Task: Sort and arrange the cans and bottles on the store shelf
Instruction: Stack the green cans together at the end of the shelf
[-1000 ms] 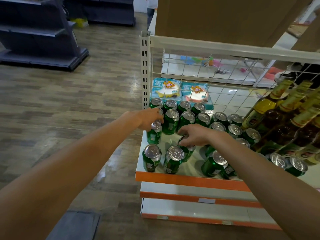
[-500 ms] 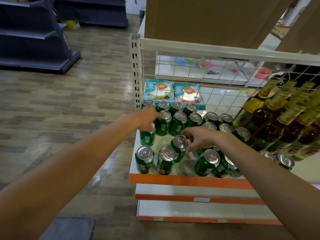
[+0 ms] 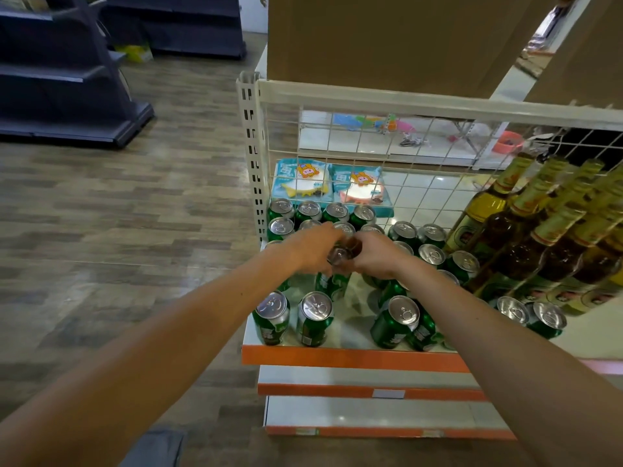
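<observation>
Several green cans with silver tops stand on the white store shelf point(image 3: 354, 358), which has an orange front edge. Back rows of cans point(image 3: 308, 210) are lined up by the wire mesh; two front cans point(image 3: 271, 318) point(image 3: 315, 318) stand near the edge. My left hand point(image 3: 313, 251) and my right hand point(image 3: 377, 259) meet mid-shelf, both closed around one green can point(image 3: 332, 284) whose blurred top shows between them. Brown and yellow glass bottles point(image 3: 526, 237) lean in rows at the right.
A wire mesh panel point(image 3: 421, 156) and a slotted upright post point(image 3: 251, 156) back the shelf. Two snack packs point(image 3: 303, 178) lie behind the cans. A cardboard box point(image 3: 387, 38) sits above. Dark shelving point(image 3: 60, 79) stands far left on the wood floor.
My left hand let go of the can at the left edge and moved right. My right hand shifted slightly left and back. Both now close on one can.
</observation>
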The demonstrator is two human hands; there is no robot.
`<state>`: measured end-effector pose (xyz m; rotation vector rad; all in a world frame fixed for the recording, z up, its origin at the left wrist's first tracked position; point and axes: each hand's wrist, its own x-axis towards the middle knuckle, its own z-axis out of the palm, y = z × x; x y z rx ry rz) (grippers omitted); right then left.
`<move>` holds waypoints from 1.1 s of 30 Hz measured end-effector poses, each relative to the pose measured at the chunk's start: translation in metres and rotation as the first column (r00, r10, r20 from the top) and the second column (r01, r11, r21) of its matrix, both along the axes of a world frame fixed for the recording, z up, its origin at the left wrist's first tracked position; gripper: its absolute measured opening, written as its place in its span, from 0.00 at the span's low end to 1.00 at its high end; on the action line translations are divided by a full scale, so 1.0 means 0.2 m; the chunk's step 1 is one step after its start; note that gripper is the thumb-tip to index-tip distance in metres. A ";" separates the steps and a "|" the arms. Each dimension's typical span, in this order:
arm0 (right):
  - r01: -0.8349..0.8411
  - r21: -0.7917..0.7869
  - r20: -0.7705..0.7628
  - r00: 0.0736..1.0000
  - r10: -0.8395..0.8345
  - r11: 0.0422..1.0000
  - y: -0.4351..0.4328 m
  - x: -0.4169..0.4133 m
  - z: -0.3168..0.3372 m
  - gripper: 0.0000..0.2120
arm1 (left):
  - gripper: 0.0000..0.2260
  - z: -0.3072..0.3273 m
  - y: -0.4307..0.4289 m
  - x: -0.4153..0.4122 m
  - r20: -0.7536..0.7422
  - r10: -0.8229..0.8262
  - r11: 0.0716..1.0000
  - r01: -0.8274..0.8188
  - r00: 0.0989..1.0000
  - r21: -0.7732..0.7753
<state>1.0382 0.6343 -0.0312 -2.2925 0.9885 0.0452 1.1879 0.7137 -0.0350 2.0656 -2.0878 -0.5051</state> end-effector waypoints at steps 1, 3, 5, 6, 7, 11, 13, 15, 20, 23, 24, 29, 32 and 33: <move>0.016 0.000 0.015 1.000 -0.016 1.000 0.00 0.01 0.01 0.21 | 0.33 0.00 -0.01 0.03 -0.019 0.015 1.000 -0.015 1.000 0.012; 0.051 0.018 0.049 0.997 -0.052 0.999 0.01 0.03 0.02 0.19 | 0.34 0.00 -0.02 0.07 -0.031 0.014 0.998 -0.011 0.999 0.066; 0.063 0.057 0.071 0.995 -0.067 0.996 0.02 0.06 0.03 0.19 | 0.31 0.00 -0.02 0.12 -0.046 0.026 0.997 -0.022 0.999 0.079; 0.061 0.078 0.078 0.995 -0.067 0.995 0.03 0.07 0.03 0.18 | 0.30 0.00 -0.01 0.13 -0.059 0.033 0.996 -0.028 0.998 0.080; 0.052 0.096 0.085 0.995 -0.060 0.994 0.03 0.08 0.02 0.18 | 0.29 0.01 -0.01 0.15 -0.064 0.039 0.996 -0.034 0.997 0.082; 0.017 0.157 0.117 0.992 -0.036 0.987 0.03 0.09 0.01 0.20 | 0.28 0.02 -0.03 0.20 -0.027 0.010 0.993 -0.007 1.000 0.116; 0.004 0.168 0.112 0.993 -0.023 0.986 0.03 0.10 0.01 0.20 | 0.28 0.02 -0.04 0.21 -0.002 -0.012 0.992 0.012 1.000 0.125; 0.001 0.166 0.109 0.994 -0.020 0.986 0.03 0.12 -0.01 0.20 | 0.29 0.02 -0.05 0.22 0.002 -0.017 0.992 0.017 1.000 0.124; -0.036 0.083 0.123 0.992 0.026 0.996 0.00 0.13 -0.04 0.21 | 0.22 0.00 -0.03 0.24 0.005 0.060 0.996 -0.061 0.998 0.069; -0.075 -0.003 -0.004 0.997 0.075 0.997 -0.04 0.11 -0.06 0.21 | 0.23 -0.03 -0.02 0.23 0.030 0.135 0.989 -0.136 0.990 0.056; -0.080 0.000 -0.034 0.996 0.079 0.997 -0.05 0.09 -0.07 0.22 | 0.23 -0.04 -0.01 0.22 0.038 0.148 0.987 -0.150 0.988 0.061; -0.074 0.003 -0.067 0.995 0.075 0.997 -0.05 0.01 -0.10 0.22 | 0.24 -0.09 -0.01 0.21 0.071 0.176 0.978 -0.183 0.982 0.101; -0.071 0.003 -0.079 0.994 0.072 0.997 -0.04 -0.03 -0.11 0.22 | 0.24 -0.10 -0.02 0.21 0.075 0.184 0.977 -0.191 0.980 0.095; -0.074 0.002 -0.080 0.994 0.074 0.997 -0.04 -0.04 -0.12 0.22 | 0.25 -0.10 -0.02 0.21 0.088 0.184 0.977 -0.191 0.979 0.091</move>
